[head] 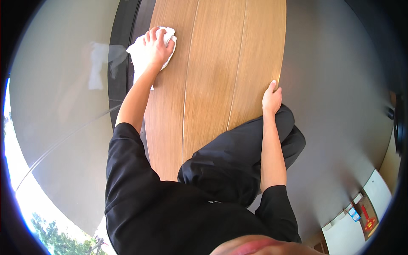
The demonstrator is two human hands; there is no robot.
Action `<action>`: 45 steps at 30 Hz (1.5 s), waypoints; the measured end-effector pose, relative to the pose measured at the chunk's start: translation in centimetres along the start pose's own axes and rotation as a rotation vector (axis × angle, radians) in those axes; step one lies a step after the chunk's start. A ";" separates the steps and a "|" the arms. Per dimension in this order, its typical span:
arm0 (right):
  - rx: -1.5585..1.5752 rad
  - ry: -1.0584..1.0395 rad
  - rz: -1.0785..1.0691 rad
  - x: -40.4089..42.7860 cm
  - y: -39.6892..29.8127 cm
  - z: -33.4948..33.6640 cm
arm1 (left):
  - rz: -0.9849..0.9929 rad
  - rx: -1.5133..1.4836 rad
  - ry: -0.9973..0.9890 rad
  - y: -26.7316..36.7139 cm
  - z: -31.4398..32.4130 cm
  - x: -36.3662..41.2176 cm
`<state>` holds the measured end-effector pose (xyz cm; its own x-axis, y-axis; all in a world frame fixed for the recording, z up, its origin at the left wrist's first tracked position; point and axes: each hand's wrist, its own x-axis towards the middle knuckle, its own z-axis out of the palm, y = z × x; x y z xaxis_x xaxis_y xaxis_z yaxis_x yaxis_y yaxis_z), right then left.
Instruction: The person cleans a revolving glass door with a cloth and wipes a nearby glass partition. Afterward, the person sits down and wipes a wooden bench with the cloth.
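My left hand (pixel 159 47) presses on a crumpled white cloth (pixel 139 57), fingers curled over its upper part. The cloth lies across the left edge of a wood-grain ledge (pixel 213 63) and the dark window frame (pixel 119 70) beside it. Thin pale seams run lengthwise along the ledge. My right hand (pixel 273 97) grips the ledge's right edge, its thumb on top, close to my bent knee; the fingers under the edge are partly hidden.
Glass panes (pixel 63 105) stand on the left, reflecting the cloth. A grey floor (pixel 328 105) spreads at the right. At the lower right are white cabinet panels (pixel 346 232), a blue-and-white box (pixel 353 214) and a red-and-yellow item (pixel 369 221).
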<state>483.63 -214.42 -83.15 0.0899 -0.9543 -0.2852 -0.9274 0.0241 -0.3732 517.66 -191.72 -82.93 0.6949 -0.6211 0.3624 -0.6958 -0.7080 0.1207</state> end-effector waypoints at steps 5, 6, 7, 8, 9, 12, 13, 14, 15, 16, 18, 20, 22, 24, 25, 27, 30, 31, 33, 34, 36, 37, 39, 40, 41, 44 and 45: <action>-0.072 0.159 -0.069 0.4 -1.1 -0.6 | -0.040 0.058 -0.007 0.5 -0.2 2.6; -0.075 0.159 -0.046 0.6 -1.0 -0.5 | -0.049 0.035 0.027 0.7 0.1 3.1; -0.064 0.153 -0.084 0.7 -1.1 -0.3 | -0.082 0.079 0.015 0.7 0.2 3.1; -0.050 0.150 -0.121 1.0 -1.4 -0.2 | -0.113 0.122 0.006 1.1 0.4 3.7; -0.054 0.124 -0.120 1.3 -1.7 -0.4 | -0.086 0.119 -0.003 2.1 0.9 4.3; -0.046 0.145 -0.161 1.9 -0.9 -0.6 | -0.191 0.137 0.002 8.1 1.5 5.8; -0.056 0.133 -0.165 1.7 -1.0 -0.6 | -0.149 0.090 0.008 10.1 2.0 6.0; -0.052 0.134 -0.147 1.6 -1.1 -0.7 | -0.118 0.044 0.016 12.3 2.8 6.2; -0.049 0.115 -0.141 1.6 -1.1 -0.9 | -0.078 -0.040 0.045 14.9 3.6 6.3; -0.044 0.095 -0.141 1.6 -1.1 -0.8 | -0.042 -0.121 0.079 17.6 4.6 6.4; -0.048 0.105 -0.153 1.8 -1.1 -1.0 | 0.091 -0.350 0.052 23.8 7.2 5.7; -0.047 0.103 -0.163 1.6 -1.2 -0.8 | 0.192 -0.464 -0.025 30.9 7.3 4.6; -0.021 0.095 -0.204 1.6 -1.6 -0.6 | 0.350 -0.312 -0.078 35.2 7.2 3.2; 0.000 0.032 -0.101 1.6 -0.9 -0.7 | 0.422 -0.284 -0.099 36.0 5.3 2.3; -0.010 0.068 -0.104 1.6 -0.5 -0.6 | 0.487 -0.369 -0.103 34.9 5.2 2.2; -0.024 0.085 -0.114 1.8 -0.4 -0.6 | 0.600 -0.450 -0.163 30.9 5.9 3.6; -0.046 0.099 -0.114 1.9 -0.2 -0.4 | 0.318 -0.382 -0.163 19.6 7.5 5.2; -0.041 0.085 -0.127 1.7 -0.8 -0.4 | 0.251 -0.265 0.016 14.9 8.0 4.8; -0.036 0.088 -0.093 2.1 0.0 -0.3 | 0.058 -0.224 -0.090 8.5 6.7 5.1; -0.025 0.113 -0.099 2.4 0.4 -0.2 | -0.003 -0.216 -0.167 6.4 5.5 5.4; 0.008 0.126 -0.113 2.4 0.0 -0.1 | 0.032 -0.185 -0.044 0.6 4.9 4.1; -0.016 0.103 -0.105 2.5 0.0 -0.4 | 0.059 -0.098 -0.079 1.1 4.3 3.5; -0.026 0.108 -0.117 2.7 0.2 0.2 | 0.073 -0.017 -0.128 2.2 3.5 2.3; -0.014 0.104 -0.103 2.7 0.2 0.6 | 0.053 -0.021 -0.150 3.4 3.1 1.8; -0.011 0.097 -0.111 2.7 0.2 0.8 | 0.029 0.037 -0.192 4.9 2.9 1.4; -0.019 0.071 -0.094 2.4 1.0 0.4 | -0.039 0.114 -0.503 12.2 0.7 0.3; -0.024 0.059 -0.102 2.7 1.3 0.9 | -0.005 0.147 -0.525 13.7 0.8 -1.1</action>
<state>483.02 -216.68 -85.14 0.1634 -0.9673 -0.1938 -0.9229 -0.0805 -0.3766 507.52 -201.02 -82.43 0.7216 -0.6752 -0.1526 -0.6857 -0.7276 -0.0230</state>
